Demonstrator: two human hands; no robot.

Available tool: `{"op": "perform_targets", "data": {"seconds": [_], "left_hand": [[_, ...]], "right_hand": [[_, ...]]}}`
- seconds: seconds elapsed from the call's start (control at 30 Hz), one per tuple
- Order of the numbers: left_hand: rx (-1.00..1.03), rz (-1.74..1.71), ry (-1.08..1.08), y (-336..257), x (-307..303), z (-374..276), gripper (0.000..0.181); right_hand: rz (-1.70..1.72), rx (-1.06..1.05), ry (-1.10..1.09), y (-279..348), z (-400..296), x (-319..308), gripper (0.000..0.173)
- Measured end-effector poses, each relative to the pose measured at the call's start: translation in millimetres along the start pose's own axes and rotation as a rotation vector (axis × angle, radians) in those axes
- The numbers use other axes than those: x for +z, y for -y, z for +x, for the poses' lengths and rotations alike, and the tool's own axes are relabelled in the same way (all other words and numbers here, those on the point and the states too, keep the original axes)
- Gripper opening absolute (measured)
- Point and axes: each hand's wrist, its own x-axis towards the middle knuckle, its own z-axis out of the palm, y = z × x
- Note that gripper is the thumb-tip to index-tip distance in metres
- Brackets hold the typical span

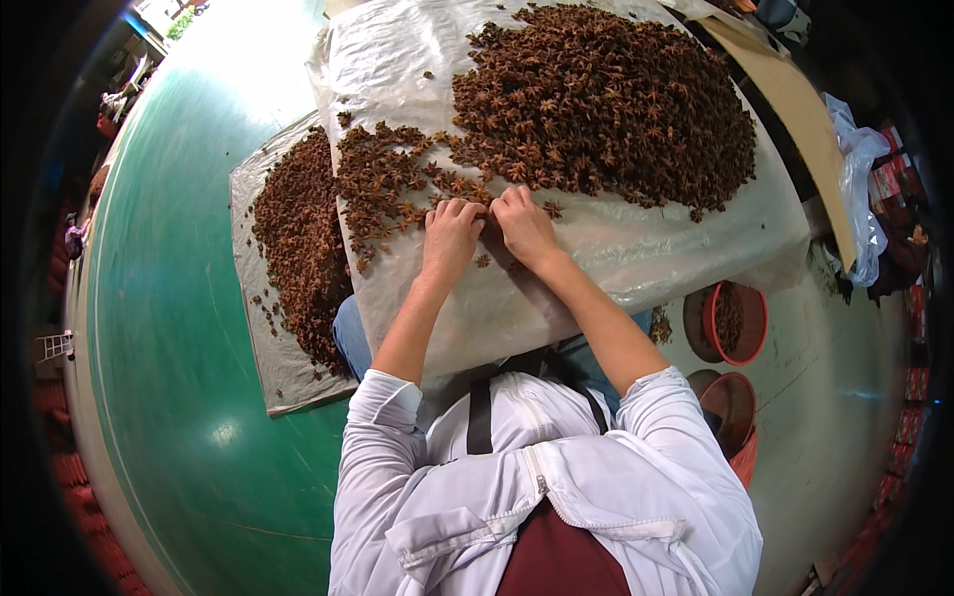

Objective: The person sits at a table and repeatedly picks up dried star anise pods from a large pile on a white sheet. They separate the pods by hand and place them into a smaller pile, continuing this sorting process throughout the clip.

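My left hand (451,232) and my right hand (523,227) are close together over a table covered with plastic sheeting (633,257). Both have bent fingers at the near edge of a thin scatter of star anise (381,167). The fingertips are partly hidden, so whether either hand grips a piece is unclear. Beyond my right hand rises a large heap of brown star anise (604,104). A single star anise (553,208) lies just right of my right fingers, and another (483,261) is on the sheeting between my wrists.
Left of the table, a second heap of star anise (302,246) lies on a pale sheet (257,357) over the green floor (171,298). At right stand red basins (759,328), one containing brown pieces. A cardboard sheet (790,112) and a clear plastic bag (861,179) border the table's right side.
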Motion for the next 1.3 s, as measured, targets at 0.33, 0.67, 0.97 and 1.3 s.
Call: {"op": "perform_targets", "data": {"seconds": [0.33,0.67,0.97,1.3], "left_hand": [[-0.442,-0.87,-0.229,-19,-15,-7,0.016],[-0.103,0.191,-0.042,-39,-3,-22,0.027],[-0.07,0.009,-0.055,-29,-2,-24,0.028],[-0.187,-0.545,-0.308,-18,-20,-20,0.014]], "right_hand": [[0.317,0.012,-0.049,31,-36,-46,0.019],[0.283,0.237,-0.002,5,-52,-43,0.012],[0.341,0.282,-0.205,-17,-33,-14,0.011],[1.071,0.542,-0.174,-40,-42,-40,0.009]]}}
